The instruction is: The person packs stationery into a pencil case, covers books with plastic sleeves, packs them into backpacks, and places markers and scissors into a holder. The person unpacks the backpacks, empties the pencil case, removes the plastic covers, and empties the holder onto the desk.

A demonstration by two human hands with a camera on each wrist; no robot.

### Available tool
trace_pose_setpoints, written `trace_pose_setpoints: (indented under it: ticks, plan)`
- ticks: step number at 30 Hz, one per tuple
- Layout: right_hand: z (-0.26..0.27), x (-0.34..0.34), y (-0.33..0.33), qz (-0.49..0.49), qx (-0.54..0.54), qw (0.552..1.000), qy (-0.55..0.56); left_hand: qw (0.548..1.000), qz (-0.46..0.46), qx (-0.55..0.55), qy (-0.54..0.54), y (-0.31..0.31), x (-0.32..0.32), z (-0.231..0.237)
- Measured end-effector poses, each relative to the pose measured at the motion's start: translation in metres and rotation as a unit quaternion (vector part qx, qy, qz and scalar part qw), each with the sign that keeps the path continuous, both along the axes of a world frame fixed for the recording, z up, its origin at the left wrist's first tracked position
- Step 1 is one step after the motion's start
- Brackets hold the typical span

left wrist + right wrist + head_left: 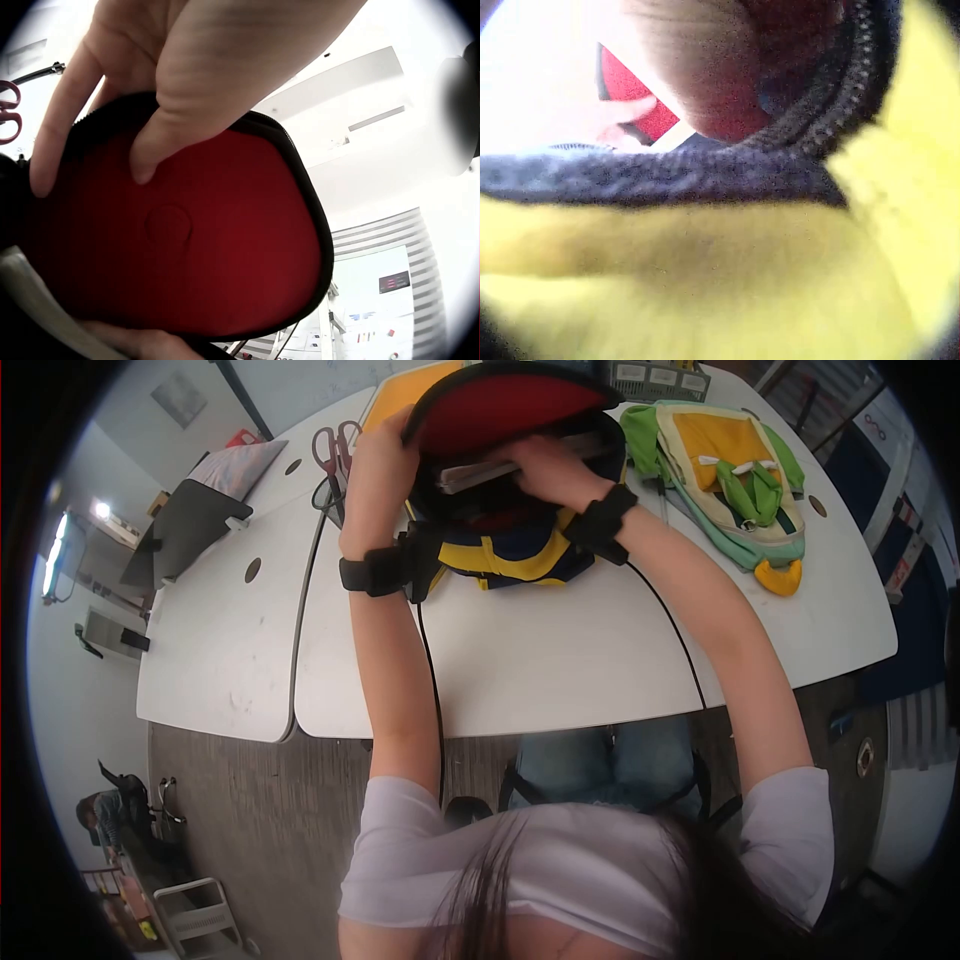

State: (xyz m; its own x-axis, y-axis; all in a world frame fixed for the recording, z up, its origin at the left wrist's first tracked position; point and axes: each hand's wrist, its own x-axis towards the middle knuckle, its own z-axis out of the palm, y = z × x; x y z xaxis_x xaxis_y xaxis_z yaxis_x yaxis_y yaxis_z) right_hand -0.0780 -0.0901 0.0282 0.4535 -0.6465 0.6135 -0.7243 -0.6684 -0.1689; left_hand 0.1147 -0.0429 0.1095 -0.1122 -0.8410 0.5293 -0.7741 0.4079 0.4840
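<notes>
A navy and yellow backpack (515, 565) stands on the white table with its red-lined flap (510, 405) raised. My left hand (385, 460) grips the flap's edge. In the left wrist view, the thumb of that left hand (187, 97) presses the red lining (225, 232) while its fingers spread along the dark zipped rim. My right hand (560, 472) reaches into the backpack's mouth and holds a white-edged book (470, 475). Part of the book and the right fingertips are hidden inside. Yellow fabric (690, 255) and a dark zip fill most of the right wrist view.
A green, cream and yellow backpack (740, 490) lies to the right. Scissors (325, 450) stand in a holder left of my left hand. A grey crate (660, 380) is at the back, and a dark flat panel (205, 520) sits on the left table.
</notes>
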Motion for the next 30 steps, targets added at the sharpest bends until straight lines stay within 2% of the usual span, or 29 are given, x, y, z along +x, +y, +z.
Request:
trace_pose_setpoints:
  ticks: [1, 2, 4, 9, 10, 12, 13, 15, 16, 18, 19, 20, 22, 28, 30]
  plan:
    - [0.007, -0.008, 0.006, 0.013, -0.011, 1.000, 0.008, 0.997, -0.007, -0.069, -0.024, -0.005, 0.003, -0.003]
    - [0.012, -0.016, 0.010, 0.027, -0.022, 0.999, 0.017, 0.997, -0.006, -0.069, -0.023, -0.007, 0.005, -0.005]
    - [0.019, -0.026, 0.020, 0.035, 0.011, 0.999, -0.009, 0.994, -0.075, -0.079, 0.027, -0.011, 0.006, -0.009]
    - [0.030, -0.039, 0.046, 0.046, 0.115, 0.992, -0.016, 0.992, -0.110, -0.049, 0.024, -0.013, 0.003, -0.010]
    - [0.028, -0.042, 0.045, 0.046, 0.114, 0.992, -0.017, 0.992, -0.117, -0.035, 0.020, -0.014, 0.004, -0.011]
    - [0.023, -0.047, 0.044, 0.103, 0.001, 0.994, -0.036, 0.992, -0.126, -0.023, 0.020, -0.014, 0.008, -0.011]
    - [0.021, -0.051, 0.045, 0.103, -0.002, 0.994, -0.037, 0.991, -0.135, -0.010, 0.021, -0.015, 0.010, -0.011]
    - [0.027, -0.054, 0.056, 0.106, -0.012, 0.982, -0.155, 0.992, -0.122, -0.003, 0.016, -0.012, 0.012, -0.008]
    - [0.027, -0.058, 0.058, 0.106, -0.015, 0.982, -0.154, 0.994, -0.110, 0.007, 0.013, -0.012, 0.013, -0.006]
    - [0.026, -0.071, 0.062, 0.059, 0.082, 0.964, -0.247, 0.995, -0.092, 0.002, 0.029, -0.012, 0.015, -0.006]
    - [0.024, -0.076, 0.061, 0.115, 0.051, 0.954, -0.271, 0.996, -0.074, 0.000, 0.043, -0.013, 0.016, -0.006]
    - [0.023, -0.085, 0.063, 0.115, 0.051, 0.955, -0.269, 0.996, -0.073, 0.000, 0.044, -0.013, 0.018, -0.006]
    - [0.022, -0.100, 0.070, 0.099, 0.133, 0.917, -0.363, 0.997, -0.032, 0.019, 0.066, -0.015, 0.021, -0.007]
    - [0.056, -0.121, 0.114, 0.075, 0.072, 0.870, -0.481, 0.999, -0.001, -0.004, 0.034, -0.006, 0.014, -0.003]
    - [0.064, -0.136, 0.130, 0.084, 0.039, 0.860, -0.501, 0.999, -0.008, 0.033, 0.037, -0.003, 0.011, 0.000]
